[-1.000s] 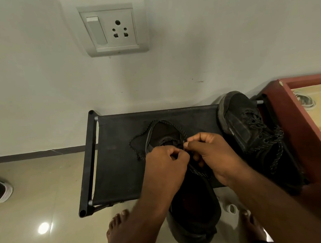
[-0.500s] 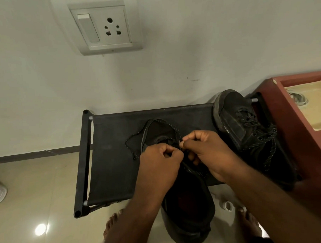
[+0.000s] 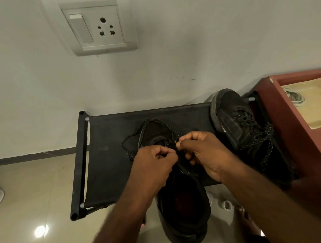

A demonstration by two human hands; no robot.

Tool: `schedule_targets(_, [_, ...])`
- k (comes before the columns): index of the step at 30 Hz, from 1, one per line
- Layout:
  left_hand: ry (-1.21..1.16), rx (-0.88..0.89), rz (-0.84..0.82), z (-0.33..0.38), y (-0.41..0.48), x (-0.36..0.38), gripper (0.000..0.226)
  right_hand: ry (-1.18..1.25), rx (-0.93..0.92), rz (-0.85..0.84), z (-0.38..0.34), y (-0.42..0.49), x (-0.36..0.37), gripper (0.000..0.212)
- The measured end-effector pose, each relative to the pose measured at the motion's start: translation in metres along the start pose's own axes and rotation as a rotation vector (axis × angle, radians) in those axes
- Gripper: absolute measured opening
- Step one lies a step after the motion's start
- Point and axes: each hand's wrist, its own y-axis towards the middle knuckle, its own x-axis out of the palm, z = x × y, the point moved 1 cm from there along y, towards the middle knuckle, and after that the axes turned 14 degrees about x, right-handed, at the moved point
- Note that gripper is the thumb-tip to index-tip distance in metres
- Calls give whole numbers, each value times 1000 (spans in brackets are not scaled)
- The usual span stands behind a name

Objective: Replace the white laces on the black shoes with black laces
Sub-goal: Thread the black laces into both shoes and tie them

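Note:
A black shoe (image 3: pixel 183 208) lies on the black fabric rack (image 3: pixel 109 153), toe away from me, heel hanging over the front edge. A black speckled lace (image 3: pixel 131 139) loops out past its toe to the left. My left hand (image 3: pixel 154 169) and my right hand (image 3: pixel 205 154) meet over the eyelets, both pinching the black lace; the eyelets beneath the fingers are hidden. A second black shoe (image 3: pixel 235 121) with a black speckled lace rests tilted at the rack's right end.
A red cabinet (image 3: pixel 289 134) stands at the right, with a beige tray (image 3: pixel 313 103) holding white laces (image 3: pixel 294 97). A wall socket (image 3: pixel 96 26) is above. My bare feet are on the tiled floor under the rack. A white object lies at the far left floor edge.
Both hands stay at the same eyelets with small finger movements on the lace. The view shifted slightly; the shoes have not moved.

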Motion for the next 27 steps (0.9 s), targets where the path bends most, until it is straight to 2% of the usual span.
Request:
schedule_targets(11, [59, 49, -4, -2, 1, 2, 17, -189, -85, -47, -7, -5, 4, 9])
schedule_targets(17, [54, 47, 2, -5, 0, 1, 15, -132, -60, -8, -6, -1, 3, 3])
schedule_targets(21, [51, 60, 4, -5, -1, 0, 15, -144, -65, -5, -7, 0, 5, 15])
schedule_targets(24, [55, 61, 2, -4, -2, -1, 15, -164, -73, 3, -8, 0, 3, 7])
schedule_targets(27, [66, 66, -3, -3, -3, -2, 17, -148, -76, -23, -8, -1, 2, 8])
